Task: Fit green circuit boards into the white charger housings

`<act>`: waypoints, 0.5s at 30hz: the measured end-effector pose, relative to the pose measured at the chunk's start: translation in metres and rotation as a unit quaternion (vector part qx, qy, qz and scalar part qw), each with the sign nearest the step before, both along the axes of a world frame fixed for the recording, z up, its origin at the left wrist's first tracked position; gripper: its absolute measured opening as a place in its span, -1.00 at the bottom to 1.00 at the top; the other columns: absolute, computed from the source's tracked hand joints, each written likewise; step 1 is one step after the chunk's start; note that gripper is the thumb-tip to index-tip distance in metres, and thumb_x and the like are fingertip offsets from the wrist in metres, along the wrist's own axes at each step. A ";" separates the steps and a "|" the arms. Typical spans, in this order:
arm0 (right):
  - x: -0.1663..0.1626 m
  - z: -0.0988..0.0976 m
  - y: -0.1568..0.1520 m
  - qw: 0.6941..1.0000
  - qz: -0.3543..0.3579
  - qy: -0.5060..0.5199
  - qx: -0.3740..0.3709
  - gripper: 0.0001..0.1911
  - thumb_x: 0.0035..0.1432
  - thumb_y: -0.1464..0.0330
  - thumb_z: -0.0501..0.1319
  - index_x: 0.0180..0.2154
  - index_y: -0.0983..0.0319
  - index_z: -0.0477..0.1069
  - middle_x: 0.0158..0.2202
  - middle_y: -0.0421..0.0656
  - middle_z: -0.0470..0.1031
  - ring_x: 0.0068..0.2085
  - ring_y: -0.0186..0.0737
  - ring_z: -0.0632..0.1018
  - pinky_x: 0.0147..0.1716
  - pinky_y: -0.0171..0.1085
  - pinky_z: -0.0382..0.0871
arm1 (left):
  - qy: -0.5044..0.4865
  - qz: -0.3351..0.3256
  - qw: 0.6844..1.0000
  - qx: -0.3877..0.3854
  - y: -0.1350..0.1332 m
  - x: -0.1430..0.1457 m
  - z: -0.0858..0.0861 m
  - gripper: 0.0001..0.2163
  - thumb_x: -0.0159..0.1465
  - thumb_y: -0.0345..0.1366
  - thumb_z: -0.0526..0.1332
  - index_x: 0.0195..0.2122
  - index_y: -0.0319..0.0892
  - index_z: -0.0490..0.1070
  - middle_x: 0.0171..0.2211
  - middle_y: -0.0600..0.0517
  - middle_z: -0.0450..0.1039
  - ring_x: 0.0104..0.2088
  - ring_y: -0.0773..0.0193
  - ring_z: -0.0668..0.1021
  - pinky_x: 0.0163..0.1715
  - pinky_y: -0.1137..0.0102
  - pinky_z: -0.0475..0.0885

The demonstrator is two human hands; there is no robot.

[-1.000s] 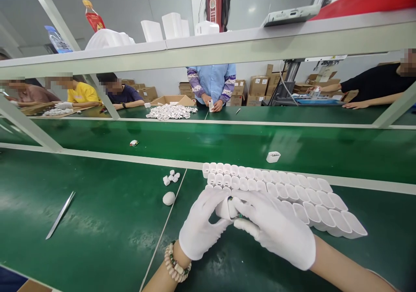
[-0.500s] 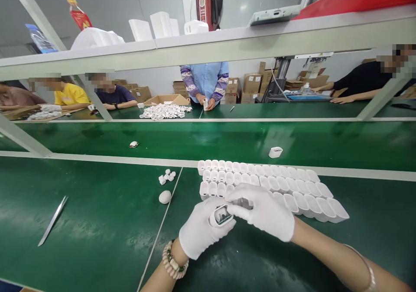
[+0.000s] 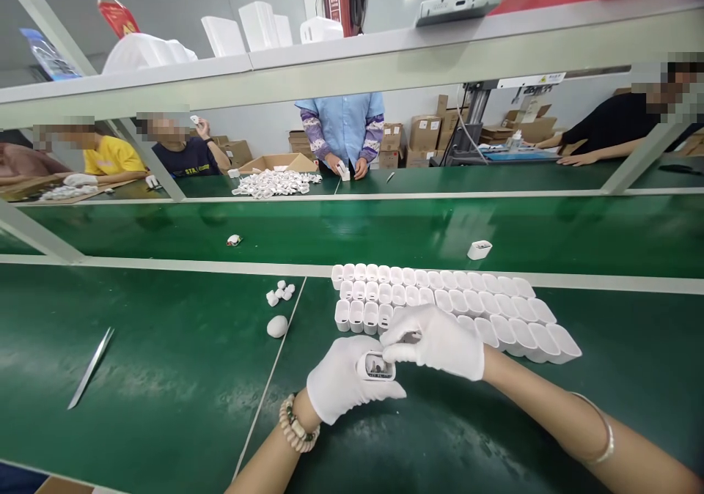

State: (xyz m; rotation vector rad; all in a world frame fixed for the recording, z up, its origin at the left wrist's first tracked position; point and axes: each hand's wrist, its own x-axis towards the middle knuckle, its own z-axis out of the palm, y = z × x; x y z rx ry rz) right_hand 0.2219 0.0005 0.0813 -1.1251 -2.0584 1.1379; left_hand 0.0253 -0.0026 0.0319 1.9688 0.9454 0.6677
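My left hand (image 3: 336,382), in a white glove, is wrapped round a small white plastic casing (image 3: 379,377). The casing's open end faces up, and electronic parts show inside. My right hand (image 3: 443,341), also gloved, has thumb and fingers pinched at the casing's upper rim. Whatever may lie between those fingertips is hidden. Just beyond both hands stand several rows of white casings (image 3: 356,316), open ends up, partly covered by my right hand.
Metal tweezers (image 3: 91,369) lie at the left. Near the white line are a white egg-shaped piece (image 3: 277,326) and several small white pieces (image 3: 281,291). A single casing (image 3: 479,250) travels on the green belt (image 3: 308,230). Co-workers sit and stand across it; a shelf (image 3: 341,76) spans above.
My right fingers have moved in closer over the casing's rim, and the casing has turned slightly in my left hand. On the belt, the lone casing and a small part have shifted right.
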 end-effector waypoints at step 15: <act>-0.016 -0.012 -0.011 0.964 -0.009 -0.246 0.104 -0.76 0.08 0.35 0.21 -0.60 0.23 0.44 -0.53 -0.21 0.49 -0.51 -0.30 0.41 -0.53 -0.30 0.20 | 0.126 -0.023 0.991 0.046 -0.001 0.010 -0.019 -0.55 -0.03 0.14 0.38 -0.58 -0.20 0.40 -0.61 0.14 0.35 -0.56 0.36 0.41 -0.56 0.48 0.19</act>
